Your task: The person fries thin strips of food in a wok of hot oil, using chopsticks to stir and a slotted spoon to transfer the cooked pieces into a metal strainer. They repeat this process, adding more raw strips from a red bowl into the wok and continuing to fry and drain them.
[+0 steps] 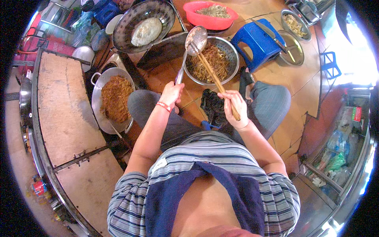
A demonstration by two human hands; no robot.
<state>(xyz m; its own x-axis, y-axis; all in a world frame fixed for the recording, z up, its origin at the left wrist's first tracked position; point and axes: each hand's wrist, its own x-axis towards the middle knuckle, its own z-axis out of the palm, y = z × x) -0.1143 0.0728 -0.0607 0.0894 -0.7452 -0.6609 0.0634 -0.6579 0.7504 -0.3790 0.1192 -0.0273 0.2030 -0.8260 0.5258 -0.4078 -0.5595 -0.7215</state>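
Note:
My left hand (172, 96) grips the handle of a perforated metal skimmer (197, 34), its bowl raised over the far left rim of a steel colander (234, 54). In my right hand (236, 108) is a pair of long wooden cooking chopsticks (214, 77), their tips at the skimmer's bowl; whether they touch it I cannot tell. Brown, fried-looking shreds (211, 65) fill much of the colander. Ahead and to the left, a large dark wok (124, 34) holds a pale, foamy mass (147, 32). Beside my left knee, a two-handled metal pan (97, 96) contains reddish-brown shreds (116, 99) and a utensil.
A blue plastic stool (251, 38) carries a large knife (268, 34). Behind it are a round metal tray (296, 54) and a bowl of pale pieces (293, 25). A red plastic basin (192, 16) holds pale shreds (213, 12). Along my left runs a low board-topped table (66, 109).

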